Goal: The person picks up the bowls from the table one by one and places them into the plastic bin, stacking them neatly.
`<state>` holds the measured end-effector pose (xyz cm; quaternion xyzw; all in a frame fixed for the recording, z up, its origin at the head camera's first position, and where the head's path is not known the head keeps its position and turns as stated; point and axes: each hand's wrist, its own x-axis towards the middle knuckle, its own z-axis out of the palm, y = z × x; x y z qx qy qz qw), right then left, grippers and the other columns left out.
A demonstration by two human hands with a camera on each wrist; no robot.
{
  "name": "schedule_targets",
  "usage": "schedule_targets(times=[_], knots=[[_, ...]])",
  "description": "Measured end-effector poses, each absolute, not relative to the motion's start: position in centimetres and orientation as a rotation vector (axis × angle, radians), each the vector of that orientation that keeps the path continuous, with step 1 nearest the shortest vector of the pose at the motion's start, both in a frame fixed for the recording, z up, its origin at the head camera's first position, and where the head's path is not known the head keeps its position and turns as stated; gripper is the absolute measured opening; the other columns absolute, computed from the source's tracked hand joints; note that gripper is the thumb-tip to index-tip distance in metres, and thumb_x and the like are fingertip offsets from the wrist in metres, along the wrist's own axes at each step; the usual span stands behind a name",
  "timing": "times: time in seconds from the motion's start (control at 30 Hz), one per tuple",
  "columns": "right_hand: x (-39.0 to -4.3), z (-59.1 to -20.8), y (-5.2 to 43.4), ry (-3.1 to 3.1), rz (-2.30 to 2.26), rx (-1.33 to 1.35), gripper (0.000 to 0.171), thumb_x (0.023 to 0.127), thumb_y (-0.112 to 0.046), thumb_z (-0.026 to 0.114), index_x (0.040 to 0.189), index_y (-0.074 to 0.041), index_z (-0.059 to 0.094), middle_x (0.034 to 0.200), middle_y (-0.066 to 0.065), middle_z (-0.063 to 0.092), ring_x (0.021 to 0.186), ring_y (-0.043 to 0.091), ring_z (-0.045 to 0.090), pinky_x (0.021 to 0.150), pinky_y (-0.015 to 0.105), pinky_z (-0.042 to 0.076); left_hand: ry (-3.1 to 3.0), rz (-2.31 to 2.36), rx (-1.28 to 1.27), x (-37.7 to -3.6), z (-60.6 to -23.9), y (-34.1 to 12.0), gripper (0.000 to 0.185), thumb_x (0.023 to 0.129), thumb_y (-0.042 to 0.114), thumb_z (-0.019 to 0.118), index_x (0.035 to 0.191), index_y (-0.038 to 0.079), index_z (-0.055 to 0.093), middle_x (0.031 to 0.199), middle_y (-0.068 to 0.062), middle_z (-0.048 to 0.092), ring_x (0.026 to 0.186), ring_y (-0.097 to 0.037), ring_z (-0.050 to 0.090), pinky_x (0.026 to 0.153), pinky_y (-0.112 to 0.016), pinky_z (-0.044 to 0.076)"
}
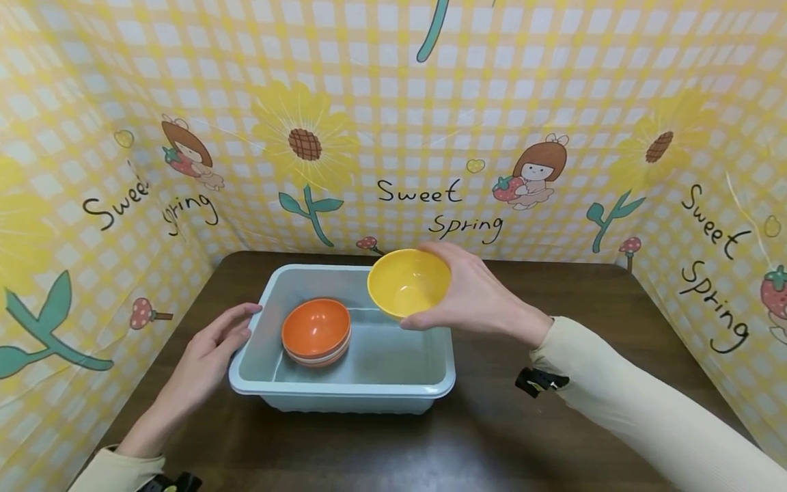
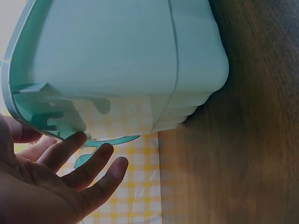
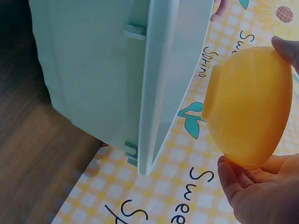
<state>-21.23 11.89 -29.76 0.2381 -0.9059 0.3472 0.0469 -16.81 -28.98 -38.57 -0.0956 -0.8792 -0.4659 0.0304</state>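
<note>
The tub (image 1: 430,383) held 1 orange bowl (image 1: 316,328); the right hand (image 1: 479,297) grasped a yellow bowl (image 1: 407,281) above it, and the relaxed left hand (image 1: 212,348) touched its rim.

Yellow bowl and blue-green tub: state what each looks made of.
Yellow bowl: probably plastic or melamine, smooth with a soft sheen, uniform colour, thin rim. Tub: likely moulded plastic, matte pale blue-green, with a rolled lip and moulded ribs under the rim in the wrist views.

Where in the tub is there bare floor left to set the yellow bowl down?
The tub floor is bare on its right half, between the orange bowl stack and the right wall, below the yellow bowl in the right hand. The left half is crowded by the stack; the left hand rests at that rim.
</note>
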Motion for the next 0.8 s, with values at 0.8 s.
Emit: schedule_targets(times=[0.8], knots=[[-23.2,-29.6,7.5,-2.794,1.023,0.869,0.109,0.062,-0.060,0.092,0.151,-0.012,0.053,0.138,-0.001,0.059,0.116,0.018,0.053,0.092,0.041,0.050,-2.710,-1.440,-0.309,-16.9,-38.5,-29.1,0.043,0.115,0.022,0.043,0.155,0.007,0.046,0.154,-0.026,0.049,0.139,-0.043,0.050,0.084,-0.015,0.049]])
